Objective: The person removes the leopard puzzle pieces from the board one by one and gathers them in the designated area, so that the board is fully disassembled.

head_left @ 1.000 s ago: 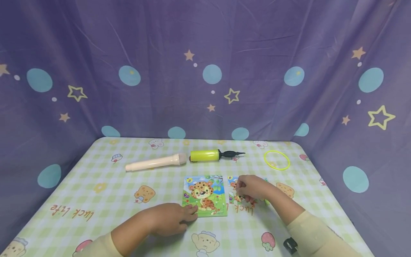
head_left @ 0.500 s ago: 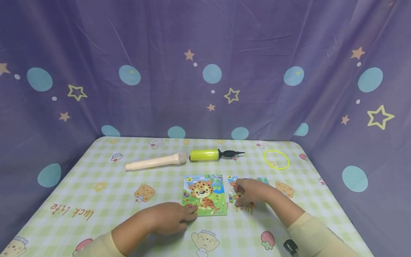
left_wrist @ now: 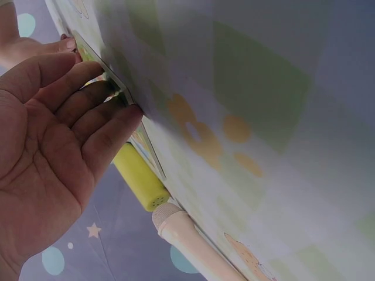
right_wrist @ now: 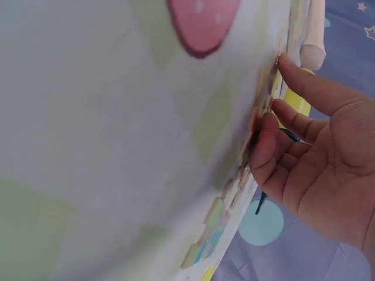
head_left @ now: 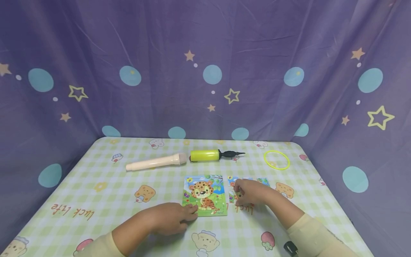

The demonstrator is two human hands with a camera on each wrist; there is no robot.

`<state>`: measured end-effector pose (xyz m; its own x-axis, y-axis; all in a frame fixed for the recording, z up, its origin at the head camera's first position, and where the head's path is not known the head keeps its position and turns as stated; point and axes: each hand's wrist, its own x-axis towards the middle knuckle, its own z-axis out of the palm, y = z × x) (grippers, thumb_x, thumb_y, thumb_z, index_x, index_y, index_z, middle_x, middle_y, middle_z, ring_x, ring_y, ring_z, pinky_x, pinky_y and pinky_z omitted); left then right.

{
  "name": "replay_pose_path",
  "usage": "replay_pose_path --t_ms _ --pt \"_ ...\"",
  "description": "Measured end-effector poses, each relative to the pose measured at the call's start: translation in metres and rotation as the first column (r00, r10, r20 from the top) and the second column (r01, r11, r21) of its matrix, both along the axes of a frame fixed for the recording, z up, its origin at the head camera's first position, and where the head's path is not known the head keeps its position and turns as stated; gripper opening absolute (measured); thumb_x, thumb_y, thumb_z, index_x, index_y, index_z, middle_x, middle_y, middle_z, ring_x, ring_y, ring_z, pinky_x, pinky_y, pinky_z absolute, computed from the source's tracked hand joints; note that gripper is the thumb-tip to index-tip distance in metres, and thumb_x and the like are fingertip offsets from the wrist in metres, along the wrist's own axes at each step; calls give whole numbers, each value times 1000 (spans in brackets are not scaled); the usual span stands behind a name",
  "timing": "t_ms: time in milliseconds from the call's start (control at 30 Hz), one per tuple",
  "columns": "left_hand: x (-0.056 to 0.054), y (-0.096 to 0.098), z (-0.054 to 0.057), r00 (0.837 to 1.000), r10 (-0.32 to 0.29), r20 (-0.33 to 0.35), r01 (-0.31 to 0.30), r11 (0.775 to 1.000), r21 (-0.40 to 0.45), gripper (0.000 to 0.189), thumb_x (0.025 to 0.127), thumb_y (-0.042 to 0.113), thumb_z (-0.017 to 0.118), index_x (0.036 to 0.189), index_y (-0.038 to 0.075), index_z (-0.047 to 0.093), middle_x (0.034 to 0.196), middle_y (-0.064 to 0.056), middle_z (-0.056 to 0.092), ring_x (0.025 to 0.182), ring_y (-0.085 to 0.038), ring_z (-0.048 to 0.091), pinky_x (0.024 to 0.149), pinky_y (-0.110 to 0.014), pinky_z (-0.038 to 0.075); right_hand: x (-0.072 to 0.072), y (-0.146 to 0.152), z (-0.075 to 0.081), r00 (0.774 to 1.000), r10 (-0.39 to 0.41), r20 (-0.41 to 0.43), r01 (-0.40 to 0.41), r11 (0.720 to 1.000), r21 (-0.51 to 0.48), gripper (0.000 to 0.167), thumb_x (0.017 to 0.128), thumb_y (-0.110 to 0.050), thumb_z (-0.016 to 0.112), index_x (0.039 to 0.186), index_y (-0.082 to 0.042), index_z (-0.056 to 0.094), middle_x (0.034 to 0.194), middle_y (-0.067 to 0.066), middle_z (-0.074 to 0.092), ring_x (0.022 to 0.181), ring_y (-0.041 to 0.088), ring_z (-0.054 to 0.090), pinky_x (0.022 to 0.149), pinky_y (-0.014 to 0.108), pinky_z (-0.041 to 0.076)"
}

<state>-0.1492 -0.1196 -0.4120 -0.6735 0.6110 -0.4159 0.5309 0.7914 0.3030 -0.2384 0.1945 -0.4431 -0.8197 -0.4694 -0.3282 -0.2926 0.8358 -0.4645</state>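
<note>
Your left hand [head_left: 170, 218] is palm down with fingers extended, a little bent, tips resting on the lower-left corner of the square picture board printed with a spotted leopard cub [head_left: 203, 194]. No grip there; reads as a light hold-down so the board doesn't slide, my guess. Board lies flat on the green-and-white checked tablecloth [head_left: 106, 210], face up, roughly centred in front of you. Just right of it, gap between, is the flat set of thin jigsaw pieces in matching leopard print [head_left: 262, 180], partly hidden by your right hand [head_left: 255, 191]. Side by side like that, the board likely serves as your reference picture. Right hand reaches in from your right, wrist above the pieces, fingers bent down, thumb and index apart with tips down at the pieces; can't make out whether you're pinching one or only pressing. Spread suits nudging edges together. The cream plastic toy microphone [head_left: 155, 163], yellow cylindrical hand pump with black nozzle [head_left: 204, 155] and thin yellow ring [head_left: 264, 157] lie farther back, touched by neither hand, which leaves your near working area to board and pieces.
</note>
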Motion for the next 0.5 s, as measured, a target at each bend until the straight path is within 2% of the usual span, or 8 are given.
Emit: replay_pose_path --t_ms 100,167,333,400,500 --pt "-1 -1 0 1000 13 2 -13 999 31 45 98 35 54 142 30 53 156 9 39 142 -24 40 116 -46 34 -1 -1 5 1000 8 -9 -8 1000 -21 37 85 -37 77 111 -17 59 84 0 57 64 15 53 60 33 45" --pt "-1 -2 0 1000 16 -8 -15 999 52 44 97 37 54 141 30 54 154 8 41 140 -26 42 115 -46 35 -2 -4 10 999 18 -27 -19 999 -51 36 88 -37 74 113 -16 58 87 1 56 69 15 53 63 33 46" --pt "-1 -1 0 998 -4 -67 8 998 68 43 97 38 56 139 27 57 152 5 46 137 -25 46 113 -46 37 1 -22 19 996 56 -71 -65 989 -133 42 91 -37 71 122 -13 57 108 5 56 85 15 56 75 36 48" --pt "-1 0 -1 994 -25 -102 31 998 61 43 98 38 55 139 25 57 150 4 48 136 -24 48 113 -46 38 6 -33 18 993 82 -89 -92 988 -126 48 90 -40 72 127 -14 56 117 6 54 92 17 57 78 37 50" --pt "-1 3 -3 984 -60 -166 69 996 49 42 99 37 53 138 22 58 147 2 52 133 -23 51 111 -44 41 15 -47 12 984 130 -123 -137 989 -53 58 86 -46 73 133 -19 54 131 5 51 103 20 61 85 41 53"
